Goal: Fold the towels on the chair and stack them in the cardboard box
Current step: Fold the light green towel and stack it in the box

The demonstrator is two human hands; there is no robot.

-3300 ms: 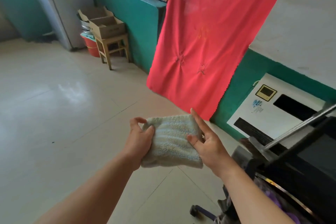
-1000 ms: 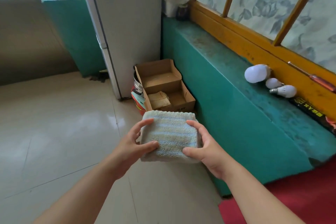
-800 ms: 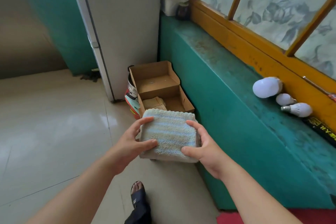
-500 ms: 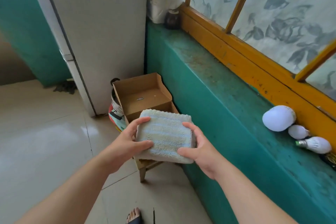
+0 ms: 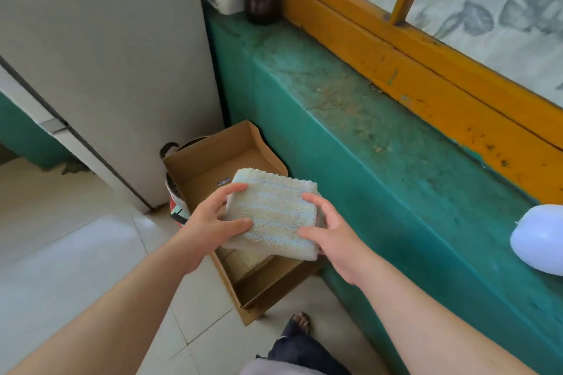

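Above the open cardboard box point(image 5: 268, 286), the folded towel point(image 5: 271, 216) sits between the left hand point(image 5: 210, 222) and right hand point(image 5: 332, 231), both gripping its edges (thumbs on top).

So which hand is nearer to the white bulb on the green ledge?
Right. The right hand grips the folded towel's edge on the bulb's side; the left hand holds the opposite edge, farther away.

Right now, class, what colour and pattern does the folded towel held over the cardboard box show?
Cream with faint pale-blue stripes across the folded towel, seen in the head view.
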